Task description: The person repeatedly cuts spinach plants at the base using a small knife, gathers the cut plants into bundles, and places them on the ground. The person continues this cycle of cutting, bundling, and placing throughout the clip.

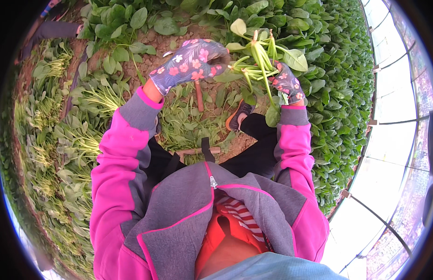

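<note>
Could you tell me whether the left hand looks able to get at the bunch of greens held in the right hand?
Probably yes: the left hand is right beside the bunch held by the right hand, with nothing between them.

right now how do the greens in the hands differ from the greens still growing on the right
The bunch of greens is pulled up, its pale stems bare and gathered; the growing greens stand rooted in a dense bed, showing mostly leaves. The bunch is gripped by the right hand with the left hand at its end; no hand touches the growing greens. Both have broad, rounded green leaves.
</note>
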The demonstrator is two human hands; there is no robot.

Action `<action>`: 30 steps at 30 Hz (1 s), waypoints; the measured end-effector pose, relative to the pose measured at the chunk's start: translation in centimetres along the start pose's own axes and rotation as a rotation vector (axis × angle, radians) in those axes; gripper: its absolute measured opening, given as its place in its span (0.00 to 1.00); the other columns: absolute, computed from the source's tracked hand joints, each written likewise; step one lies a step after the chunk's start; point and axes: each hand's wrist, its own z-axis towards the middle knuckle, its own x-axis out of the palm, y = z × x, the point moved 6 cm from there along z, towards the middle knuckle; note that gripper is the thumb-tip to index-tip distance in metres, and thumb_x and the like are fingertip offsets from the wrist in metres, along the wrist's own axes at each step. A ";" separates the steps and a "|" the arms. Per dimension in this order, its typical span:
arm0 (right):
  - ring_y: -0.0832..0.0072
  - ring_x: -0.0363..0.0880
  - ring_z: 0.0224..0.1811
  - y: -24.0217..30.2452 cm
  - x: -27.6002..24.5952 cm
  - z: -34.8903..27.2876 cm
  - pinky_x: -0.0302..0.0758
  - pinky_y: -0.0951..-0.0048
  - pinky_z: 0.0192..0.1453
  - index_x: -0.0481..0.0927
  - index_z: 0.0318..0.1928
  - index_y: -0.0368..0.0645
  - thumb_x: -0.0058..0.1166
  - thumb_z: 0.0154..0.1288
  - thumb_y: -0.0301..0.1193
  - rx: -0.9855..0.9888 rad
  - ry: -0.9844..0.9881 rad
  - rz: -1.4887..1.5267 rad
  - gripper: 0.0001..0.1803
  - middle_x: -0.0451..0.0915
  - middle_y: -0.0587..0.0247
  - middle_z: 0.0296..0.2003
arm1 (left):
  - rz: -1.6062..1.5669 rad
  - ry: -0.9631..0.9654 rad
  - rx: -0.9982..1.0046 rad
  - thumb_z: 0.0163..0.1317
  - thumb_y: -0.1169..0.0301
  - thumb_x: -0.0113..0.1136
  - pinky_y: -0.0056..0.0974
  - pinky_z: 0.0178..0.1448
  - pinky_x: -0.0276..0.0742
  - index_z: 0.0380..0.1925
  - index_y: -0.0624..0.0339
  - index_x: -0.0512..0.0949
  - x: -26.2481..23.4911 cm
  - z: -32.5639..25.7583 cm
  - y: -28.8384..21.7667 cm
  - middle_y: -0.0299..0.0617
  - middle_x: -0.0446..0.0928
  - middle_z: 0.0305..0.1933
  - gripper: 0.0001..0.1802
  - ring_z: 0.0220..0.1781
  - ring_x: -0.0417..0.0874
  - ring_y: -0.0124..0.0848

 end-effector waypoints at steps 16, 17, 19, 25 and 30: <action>0.59 0.76 0.54 1.3 3.2 -0.3 0.72 0.65 0.60 0.75 0.56 0.40 0.62 0.45 0.21 -0.515 0.038 -0.773 0.32 0.78 0.53 0.51 | -0.213 -0.283 0.090 0.59 0.63 0.65 0.35 0.51 0.76 0.37 0.64 0.81 -3.2 1.6 0.2 0.41 0.81 0.40 0.14 0.45 0.81 0.33; 0.58 0.75 0.56 1.5 3.6 -0.1 0.70 0.64 0.62 0.75 0.57 0.41 0.63 0.44 0.22 -0.483 0.068 -0.771 0.33 0.77 0.53 0.52 | -0.337 -0.229 0.078 0.59 0.66 0.65 0.34 0.51 0.77 0.40 0.63 0.81 -2.8 1.7 0.4 0.42 0.79 0.44 0.13 0.47 0.80 0.32; 0.57 0.74 0.57 2.0 4.1 -0.4 0.69 0.64 0.64 0.74 0.58 0.41 0.63 0.44 0.22 -0.443 0.055 -0.779 0.34 0.76 0.52 0.53 | -0.545 -0.061 -0.063 0.59 0.70 0.64 0.33 0.51 0.77 0.46 0.61 0.80 -1.3 1.7 1.4 0.44 0.77 0.51 0.14 0.50 0.79 0.30; 0.54 0.73 0.56 1.2 3.8 -0.4 0.69 0.62 0.60 0.73 0.59 0.42 0.63 0.45 0.26 -0.100 0.079 -0.632 0.35 0.75 0.49 0.53 | -0.435 -0.057 0.005 0.62 0.65 0.63 0.33 0.47 0.78 0.42 0.64 0.79 -0.5 1.9 1.3 0.45 0.79 0.48 0.14 0.44 0.80 0.29; 0.54 0.74 0.54 0.6 3.5 -0.2 0.71 0.62 0.58 0.73 0.60 0.42 0.62 0.46 0.26 -0.031 0.038 -0.586 0.35 0.76 0.48 0.51 | -0.644 -0.049 0.024 0.62 0.65 0.62 0.33 0.51 0.76 0.37 0.64 0.79 -1.1 1.9 1.2 0.47 0.77 0.51 0.12 0.46 0.79 0.29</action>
